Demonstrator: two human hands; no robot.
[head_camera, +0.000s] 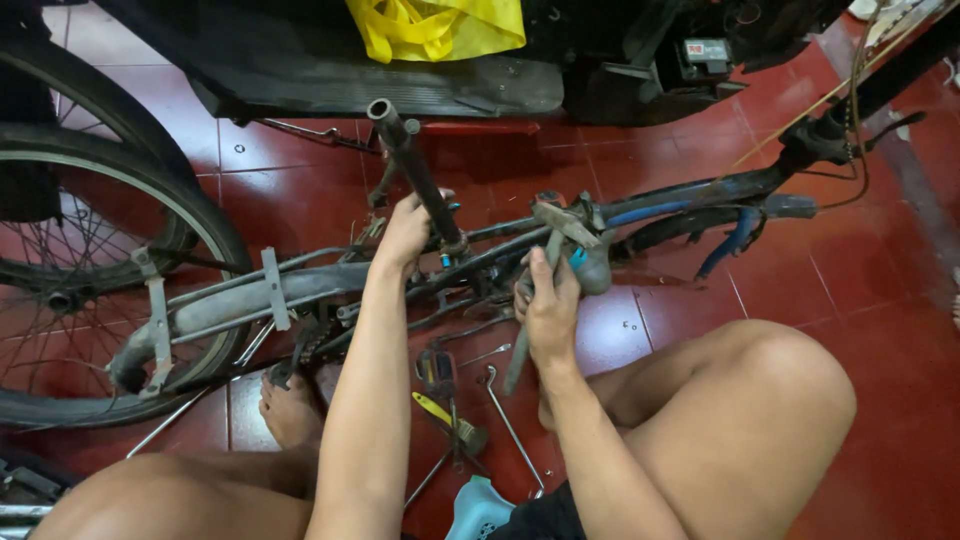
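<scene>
I'm looking down at a spoked rubber-tyred wheel (70, 270) and a worn, grimy metal bicycle frame (300, 290) lying across glossy red floor tiles (880, 420). My left hand (405, 232) is wrapping closed around the dark round seat tube (415, 170) rising from the frame. My right hand (550, 305) is gripping a long grey wrench (530, 330), its head sitting at the frame's centre.

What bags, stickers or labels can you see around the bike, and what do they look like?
Yellow plastic bag: top middle, crumpled and knotted, resting on the dark vehicle's footboard.
Small label: top right, on a grey box-shaped part of that dark vehicle; a rectangle, white with a red patch at its left end.
No screens or signs show. The left hand grips the bike's seat tube; the right hand holds a grey tool.
</scene>
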